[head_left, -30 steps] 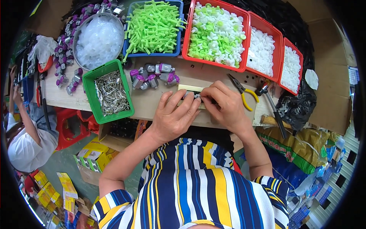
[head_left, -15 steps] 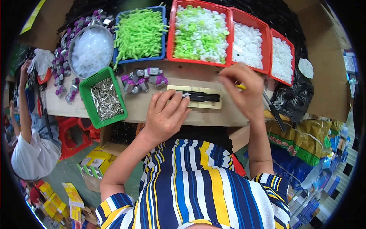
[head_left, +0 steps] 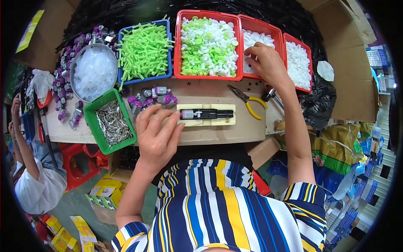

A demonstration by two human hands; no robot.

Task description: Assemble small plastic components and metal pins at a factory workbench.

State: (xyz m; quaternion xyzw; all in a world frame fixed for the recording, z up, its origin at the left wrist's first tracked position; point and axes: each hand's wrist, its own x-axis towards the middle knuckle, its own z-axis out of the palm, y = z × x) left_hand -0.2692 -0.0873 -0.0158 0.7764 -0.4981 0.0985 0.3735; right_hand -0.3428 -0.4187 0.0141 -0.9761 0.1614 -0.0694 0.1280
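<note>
A cream block (head_left: 228, 122) lies on the tabletop in front of me, cradling a long black plastic housing (head_left: 210, 114). A small silver motor (head_left: 187, 114) with a purple end sits in the housing's left part, and a small white part shows beside it. My left hand (head_left: 156, 136) rests at the block's left end, fingers spread and fingertips near the motor; it holds nothing. My right hand (head_left: 268, 65) reaches over the middle red tray (head_left: 275, 33) of small white parts (head_left: 257, 38). Its fingers curl down with a gap between thumb and forefinger, nothing visible in them.
Yellow-handled pliers (head_left: 251, 103) lie right of the block, near a dark tool (head_left: 268, 93) partly under my forearm. Behind are a blue tray (head_left: 168, 63) of green sticks and a red tray (head_left: 210, 78) of caps. A green bin (head_left: 98, 140) holds screws; loose motors (head_left: 153, 95) lie nearby.
My right hand has gone from beside the block up to the middle red tray. My left hand has drawn back leftward, uncovering the motor. The pliers now show fully; the view has shifted slightly.
</note>
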